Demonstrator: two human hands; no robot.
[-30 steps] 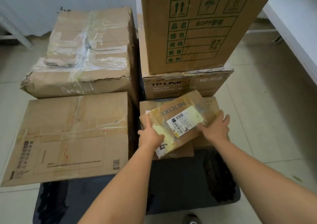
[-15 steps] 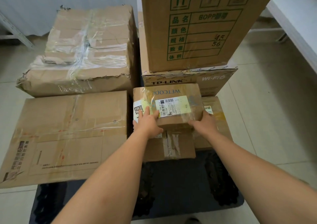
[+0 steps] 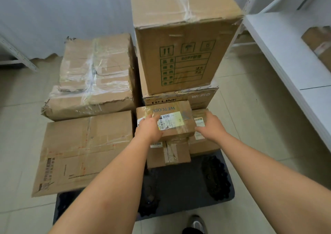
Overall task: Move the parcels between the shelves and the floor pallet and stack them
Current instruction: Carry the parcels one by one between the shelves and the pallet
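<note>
A small taped parcel [image 3: 176, 120] with a yellow-white label lies flat on top of two small boxes [image 3: 170, 154] [image 3: 203, 144] at the front right of the dark floor pallet [image 3: 180, 185]. Its far edge is up against the TP-LINK box [image 3: 200, 97]. My left hand [image 3: 148, 128] holds the parcel's left end, fingers over its top. The parcel's right end is held by my right hand [image 3: 210, 126].
A tall printed carton [image 3: 184, 45] stands on the TP-LINK box. Two big taped cartons [image 3: 96, 76] [image 3: 80, 153] fill the pallet's left side. White shelving [image 3: 286, 58] runs along the right with a box [image 3: 318, 43] on it. My shoe [image 3: 195, 224] is by the pallet's near edge.
The small parcel was tilted in my hands a second ago; it now lies flat on the two small boxes, pushed back toward the TP-LINK box. Both hands stay on it.
</note>
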